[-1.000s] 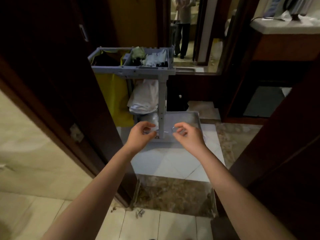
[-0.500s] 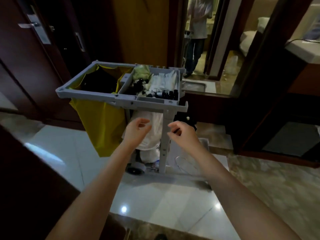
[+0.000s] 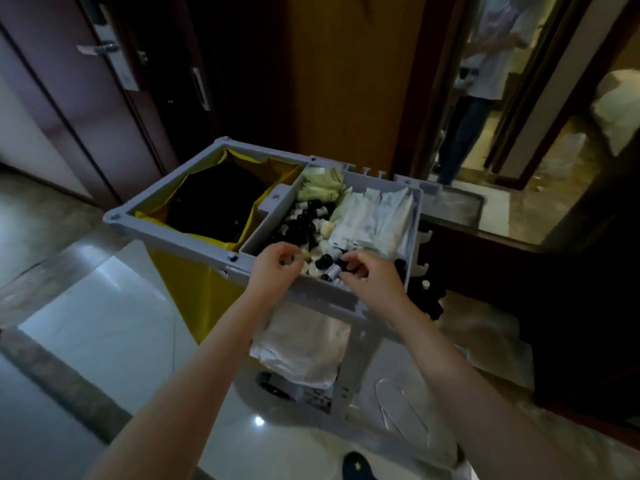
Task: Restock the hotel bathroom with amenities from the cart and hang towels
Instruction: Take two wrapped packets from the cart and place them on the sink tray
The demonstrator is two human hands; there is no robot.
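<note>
Grey cart [image 3: 166,233] on the tiled floor. Its top tray [image 3: 414,233] holds small black-capped bottles [image 3: 304,220], with white packets [image 3: 374,216] to their right and a pale green cloth [image 3: 318,188] at the back. A yellow bag [image 3: 194,292] hangs under the cart's left half. Folded white towels [image 3: 301,348] lie on the shelf below the tray.

Left hand [image 3: 277,265] is over the tray's near rim with fingers curled in. The grip is narrow, and I cannot tell if it holds anything. Right hand [image 3: 370,282] is just beside it, fingertips down among the nearest bottles. I cannot tell whether that grip has one.

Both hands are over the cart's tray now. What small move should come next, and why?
Probably the right hand should pinch one small black-capped bottle beneath it and lift it: it and the left hand hover over the cart's tray, and neither clearly holds anything yet.
</note>
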